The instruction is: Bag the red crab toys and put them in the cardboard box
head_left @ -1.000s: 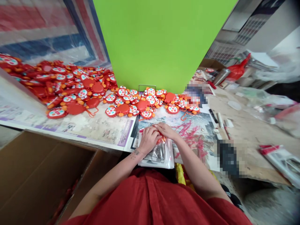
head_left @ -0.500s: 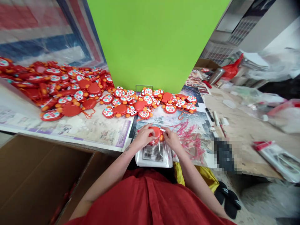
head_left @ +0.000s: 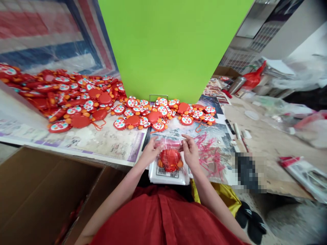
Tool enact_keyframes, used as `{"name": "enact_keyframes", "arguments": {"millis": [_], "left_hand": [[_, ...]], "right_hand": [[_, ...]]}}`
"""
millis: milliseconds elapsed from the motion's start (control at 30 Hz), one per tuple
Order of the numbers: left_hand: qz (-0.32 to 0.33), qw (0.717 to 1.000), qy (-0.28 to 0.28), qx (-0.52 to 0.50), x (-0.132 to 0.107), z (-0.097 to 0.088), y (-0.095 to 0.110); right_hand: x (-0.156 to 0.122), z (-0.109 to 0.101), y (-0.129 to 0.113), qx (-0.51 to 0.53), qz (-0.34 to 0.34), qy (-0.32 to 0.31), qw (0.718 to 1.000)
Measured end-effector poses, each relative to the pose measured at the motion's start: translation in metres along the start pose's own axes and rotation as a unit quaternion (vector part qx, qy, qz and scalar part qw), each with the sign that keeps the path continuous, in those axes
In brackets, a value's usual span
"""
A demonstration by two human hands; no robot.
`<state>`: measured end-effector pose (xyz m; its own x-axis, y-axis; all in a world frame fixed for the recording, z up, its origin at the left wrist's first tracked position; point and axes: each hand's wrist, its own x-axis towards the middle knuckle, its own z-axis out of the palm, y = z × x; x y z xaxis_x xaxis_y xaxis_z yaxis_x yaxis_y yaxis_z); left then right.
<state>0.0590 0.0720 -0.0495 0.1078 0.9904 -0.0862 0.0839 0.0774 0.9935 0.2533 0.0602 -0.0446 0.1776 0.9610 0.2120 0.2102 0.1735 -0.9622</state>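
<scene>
A red and orange crab-like toy (head_left: 170,160) lies plain red side up inside a clear plastic bag (head_left: 170,142). My left hand (head_left: 151,151) pinches the bag's upper left edge between thumb and fingers. At the upper right edge, my right hand (head_left: 190,152) grips the film with its thumb and bent fingers, the index finger reaching upward. Beneath the toy is a stack of clear bags (head_left: 158,178) with dark print, at the table's front edge. More such toys (head_left: 154,116), some showing colourful dotted faces, lie just beyond my hands.
A large heap of these toys (head_left: 76,97) fills the table's left side. Pink ties (head_left: 208,153) are scattered right of my hands. A green panel (head_left: 168,47) stands behind. An open cardboard box (head_left: 46,190) sits lower left; markers (head_left: 237,131) lie on the right.
The toy has slid down from the bag's mouth and now sits deeper inside it. Both hands have left the toy and hold the bag's upper edges, a little farther apart.
</scene>
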Motion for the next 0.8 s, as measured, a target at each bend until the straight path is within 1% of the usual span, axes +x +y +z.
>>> {"name": "enact_keyframes", "arguments": {"millis": [67,133,200,267,333,400,467,500,633,733,800], "left_hand": [[-0.023,0.997,-0.054,-0.053,-0.001,0.002,-0.002],[-0.033,0.994,-0.071,-0.078,-0.003,0.005,-0.001],[-0.052,0.993,-0.071,-0.080,-0.005,0.007,0.003],[-0.060,0.993,-0.072,-0.065,-0.007,0.010,0.008],[-0.026,0.997,-0.071,-0.018,-0.008,0.011,0.012],[0.045,0.995,-0.068,0.061,-0.009,0.012,0.018],[0.109,0.980,-0.063,0.155,-0.010,0.011,0.024],[0.125,0.970,-0.063,0.199,-0.011,0.011,0.028],[0.121,0.933,-0.074,0.330,-0.014,0.007,0.038],[0.114,0.916,-0.089,0.375,-0.015,0.008,0.039],[0.117,0.911,-0.100,0.383,-0.015,0.009,0.038]], "right_hand": [[0.002,-0.002,-0.001,-0.017,-0.019,-0.004,1.000],[0.005,-0.003,-0.003,-0.072,-0.071,-0.005,0.995],[0.007,-0.004,-0.007,-0.156,-0.150,-0.011,0.976],[0.009,-0.002,-0.012,-0.226,-0.224,-0.046,0.947],[0.010,0.003,-0.018,-0.271,-0.277,-0.093,0.917],[0.009,0.010,-0.022,-0.306,-0.314,-0.119,0.891],[0.009,0.016,-0.025,-0.336,-0.334,-0.121,0.872],[0.009,0.018,-0.025,-0.347,-0.341,-0.119,0.866],[0.009,0.020,-0.026,-0.372,-0.358,-0.111,0.849],[0.009,0.018,-0.025,-0.379,-0.368,-0.112,0.842],[0.008,0.018,-0.023,-0.373,-0.352,-0.117,0.850]]}}
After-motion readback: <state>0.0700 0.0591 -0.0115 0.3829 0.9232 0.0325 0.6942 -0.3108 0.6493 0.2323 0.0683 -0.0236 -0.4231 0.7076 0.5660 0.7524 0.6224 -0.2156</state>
